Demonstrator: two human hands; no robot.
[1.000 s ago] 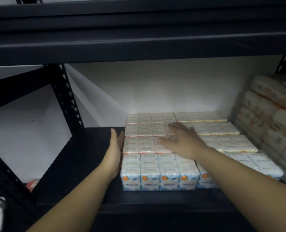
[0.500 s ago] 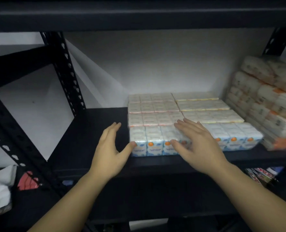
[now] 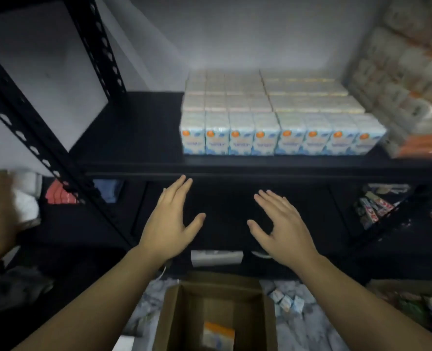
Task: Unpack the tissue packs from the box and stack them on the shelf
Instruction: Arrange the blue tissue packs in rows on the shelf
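Black steel shelf (image 3: 139, 127) carries the tissue packs (image 3: 268, 115) at 12 o'clock: eight packs across the front row, with further rows behind whose count is blurred. Larger wrapped bundles (image 3: 412, 79) stand just beside them at 2 o'clock. Two hands hover below the shelf edge, apart from everything: left hand (image 3: 170, 224) and right hand (image 3: 283, 228), fingers straight and spread, palms down, holding nothing. One cardboard box (image 3: 177, 317) sits open at 6 o'clock, with one pack (image 3: 217, 335) visible at its bottom. Loose small packs (image 3: 287, 302) lie on the floor at 5 o'clock, beside the box.
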